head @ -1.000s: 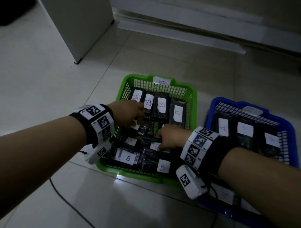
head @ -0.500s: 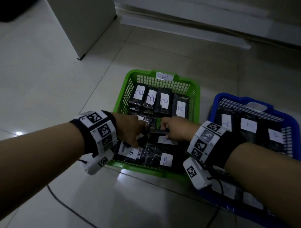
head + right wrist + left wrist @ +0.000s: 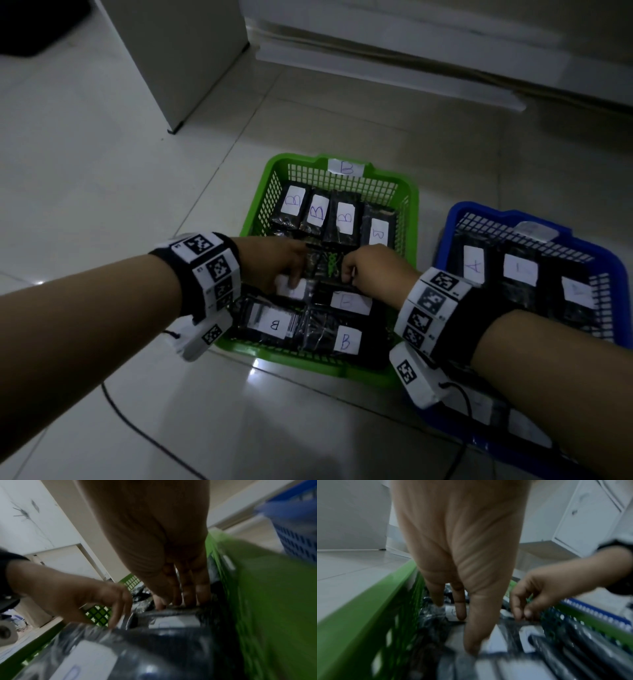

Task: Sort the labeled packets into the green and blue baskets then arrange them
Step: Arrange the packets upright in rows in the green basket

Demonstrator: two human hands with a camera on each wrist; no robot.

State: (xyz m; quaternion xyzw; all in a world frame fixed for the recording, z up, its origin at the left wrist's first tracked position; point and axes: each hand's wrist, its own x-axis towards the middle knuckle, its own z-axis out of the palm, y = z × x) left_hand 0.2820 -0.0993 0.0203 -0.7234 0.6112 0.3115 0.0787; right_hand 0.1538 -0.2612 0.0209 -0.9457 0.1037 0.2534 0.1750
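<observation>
Near the viewer, a dark cable [image 3: 144, 421] crosses the pale tiled floor [image 3: 102, 171], leaving open tile to the left of the green basket [image 3: 270, 174]. Black labeled packets [image 3: 274, 323] fill its near half, and a row of four stands along its far wall. Both hands work mid-basket: the left hand [image 3: 270, 262] reaches down with straight fingers [image 3: 460, 609] touching a packet label; the right hand [image 3: 373, 270] pinches the top edge of one packet [image 3: 349, 299], thumb against curled fingers [image 3: 202, 592]. Just right stands the blue basket [image 3: 455, 212], its near part hidden behind the right forearm, labels there faint. Farther off are a white cabinet [image 3: 178, 51] and a baseboard [image 3: 394, 68]. Wrist views are blurred.
</observation>
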